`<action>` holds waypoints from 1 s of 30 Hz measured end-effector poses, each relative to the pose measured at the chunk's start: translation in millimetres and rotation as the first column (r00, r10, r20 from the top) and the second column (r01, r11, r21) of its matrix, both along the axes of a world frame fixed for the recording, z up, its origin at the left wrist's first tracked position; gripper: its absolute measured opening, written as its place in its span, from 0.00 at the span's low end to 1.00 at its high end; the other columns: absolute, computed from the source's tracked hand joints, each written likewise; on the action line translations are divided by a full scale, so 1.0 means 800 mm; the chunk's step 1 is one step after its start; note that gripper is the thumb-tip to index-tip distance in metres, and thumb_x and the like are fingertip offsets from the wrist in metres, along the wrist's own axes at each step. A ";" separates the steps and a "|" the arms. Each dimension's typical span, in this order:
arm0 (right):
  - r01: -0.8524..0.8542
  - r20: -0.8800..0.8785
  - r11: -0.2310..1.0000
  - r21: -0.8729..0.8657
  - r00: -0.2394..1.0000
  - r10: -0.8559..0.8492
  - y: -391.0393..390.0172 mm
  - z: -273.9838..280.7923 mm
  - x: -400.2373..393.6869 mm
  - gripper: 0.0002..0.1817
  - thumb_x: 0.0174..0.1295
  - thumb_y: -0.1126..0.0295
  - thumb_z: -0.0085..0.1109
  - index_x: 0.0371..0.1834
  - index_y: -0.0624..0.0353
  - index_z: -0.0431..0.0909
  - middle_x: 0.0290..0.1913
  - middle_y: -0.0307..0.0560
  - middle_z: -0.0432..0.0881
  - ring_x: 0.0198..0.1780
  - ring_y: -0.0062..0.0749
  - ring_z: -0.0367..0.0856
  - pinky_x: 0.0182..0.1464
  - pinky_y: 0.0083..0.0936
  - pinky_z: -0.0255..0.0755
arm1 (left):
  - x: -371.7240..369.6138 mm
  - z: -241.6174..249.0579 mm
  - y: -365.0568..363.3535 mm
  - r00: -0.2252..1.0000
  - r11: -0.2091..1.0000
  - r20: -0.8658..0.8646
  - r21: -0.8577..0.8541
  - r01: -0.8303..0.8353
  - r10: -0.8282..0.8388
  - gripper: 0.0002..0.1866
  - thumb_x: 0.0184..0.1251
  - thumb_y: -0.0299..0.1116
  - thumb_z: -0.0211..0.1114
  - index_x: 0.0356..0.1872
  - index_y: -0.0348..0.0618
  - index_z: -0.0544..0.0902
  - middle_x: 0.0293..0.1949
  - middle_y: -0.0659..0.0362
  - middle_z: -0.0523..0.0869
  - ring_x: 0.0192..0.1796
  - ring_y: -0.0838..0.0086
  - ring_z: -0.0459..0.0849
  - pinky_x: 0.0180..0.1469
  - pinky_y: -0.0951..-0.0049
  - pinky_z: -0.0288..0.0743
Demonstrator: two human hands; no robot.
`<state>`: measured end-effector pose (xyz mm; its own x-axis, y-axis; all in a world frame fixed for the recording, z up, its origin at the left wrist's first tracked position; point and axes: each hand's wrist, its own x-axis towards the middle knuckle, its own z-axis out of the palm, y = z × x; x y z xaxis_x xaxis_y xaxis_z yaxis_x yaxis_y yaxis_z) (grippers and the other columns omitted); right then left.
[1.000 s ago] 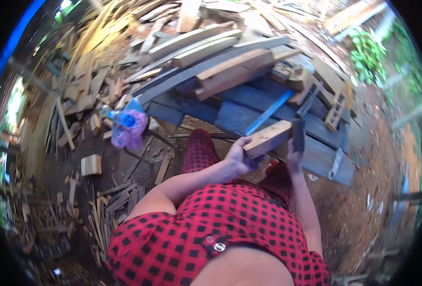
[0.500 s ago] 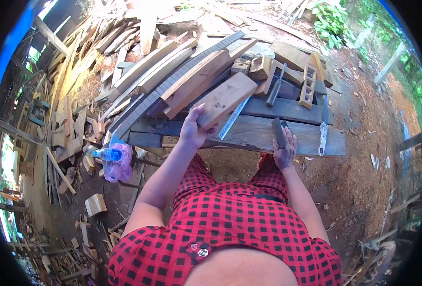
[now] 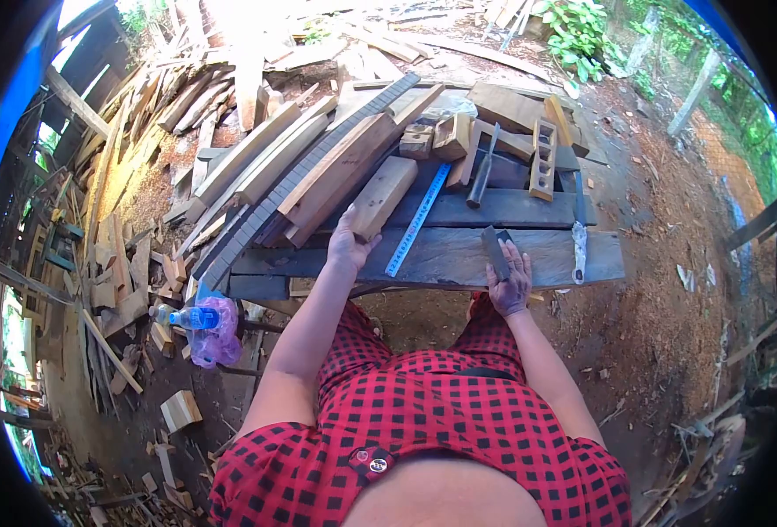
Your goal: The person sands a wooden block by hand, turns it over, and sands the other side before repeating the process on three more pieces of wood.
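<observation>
My left hand (image 3: 350, 243) grips the near end of a wooden block (image 3: 383, 198), which lies low over the bench beside the longer timbers. At the bench's front edge, my right hand (image 3: 511, 279) is closed around a dark, narrow rectangular block (image 3: 496, 252). Between the two hands a blue ruler (image 3: 419, 220) rests slantwise on the dark plank bench (image 3: 458, 250). Beyond it lie a chisel (image 3: 483, 171) with a dark handle and a wooden piece with several square holes (image 3: 543, 160).
Long timbers (image 3: 336, 167) are stacked at the bench's left. Two short wood blocks (image 3: 452, 138) sit behind the ruler. A plastic bottle (image 3: 193, 318) and pink plastic bag (image 3: 221, 332) are at the left edge. Scrap wood (image 3: 125, 290) covers the ground leftward.
My left hand has brought the wooden block down and turned it to lie alongside the timbers, uncovering more of the ruler. My right hand keeps the dark block, now lower on the bench.
</observation>
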<state>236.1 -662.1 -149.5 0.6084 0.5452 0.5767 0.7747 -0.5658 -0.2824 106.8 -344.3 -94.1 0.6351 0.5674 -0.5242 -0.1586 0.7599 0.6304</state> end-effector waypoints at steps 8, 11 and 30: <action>-0.005 -0.018 1.000 0.010 1.000 0.005 0.000 0.007 -0.004 0.27 0.61 0.57 0.55 0.63 0.54 0.68 0.64 0.41 0.71 0.68 0.34 0.65 0.68 0.44 0.54 | -0.154 0.028 -0.002 0.981 0.941 -0.193 0.329 0.081 -0.017 0.30 0.64 0.43 0.62 0.65 0.46 0.65 0.62 0.52 0.66 0.52 0.62 0.75 0.49 0.55 0.74; -0.002 -0.006 1.000 -0.002 1.000 0.001 -0.001 0.004 -0.002 0.28 0.61 0.57 0.55 0.64 0.54 0.68 0.64 0.41 0.71 0.68 0.35 0.65 0.68 0.44 0.53 | -0.235 -0.024 0.017 0.909 0.850 -0.368 0.526 0.029 0.197 0.25 0.63 0.41 0.63 0.59 0.39 0.72 0.49 0.58 0.78 0.44 0.72 0.79 0.41 0.69 0.74; 0.022 0.011 1.000 0.019 1.000 -0.022 0.003 0.003 -0.007 0.26 0.60 0.61 0.56 0.62 0.55 0.70 0.64 0.41 0.72 0.67 0.35 0.66 0.67 0.44 0.54 | -0.297 -0.140 -0.035 0.428 0.627 -0.873 0.472 0.620 0.235 0.33 0.59 0.54 0.62 0.62 0.45 0.73 0.58 0.46 0.76 0.58 0.61 0.77 0.59 0.62 0.69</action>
<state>230.6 -659.7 -146.8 0.6133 0.5210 0.5937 0.7655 -0.5774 -0.2840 -130.7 -372.2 -206.2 0.2782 0.8942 -0.3506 0.8179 -0.0292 0.5746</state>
